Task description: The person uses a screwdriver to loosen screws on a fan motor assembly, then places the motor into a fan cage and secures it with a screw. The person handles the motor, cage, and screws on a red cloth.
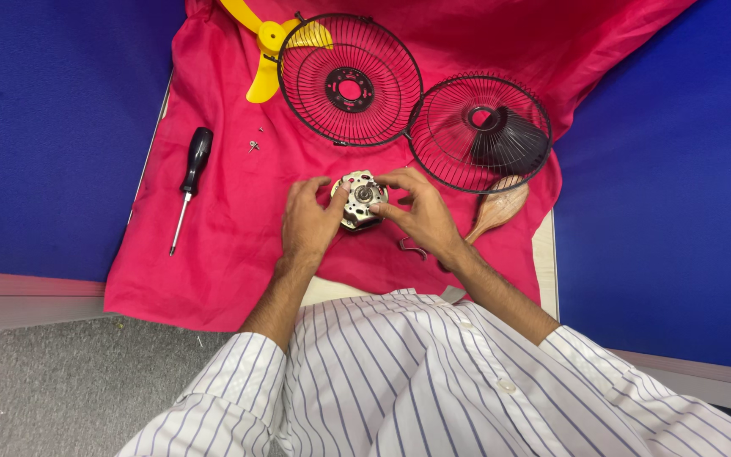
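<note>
A round metal fan motor (360, 200) with a central shaft sits on a pink cloth (230, 211). My left hand (308, 222) grips its left side, thumb on the rim. My right hand (414, 211) holds its right side, fingers reaching over the top edge. Both hands are closed around the motor, which stands with its flat face up.
Two black wire fan guards (350, 80) (480, 131) lie joined behind the motor. A yellow fan blade (268, 46) is at the back left. A black-handled screwdriver (189, 182) and small screws (254, 145) lie left. A wooden spoon-like piece (497, 211) and a metal clip (412, 247) lie right.
</note>
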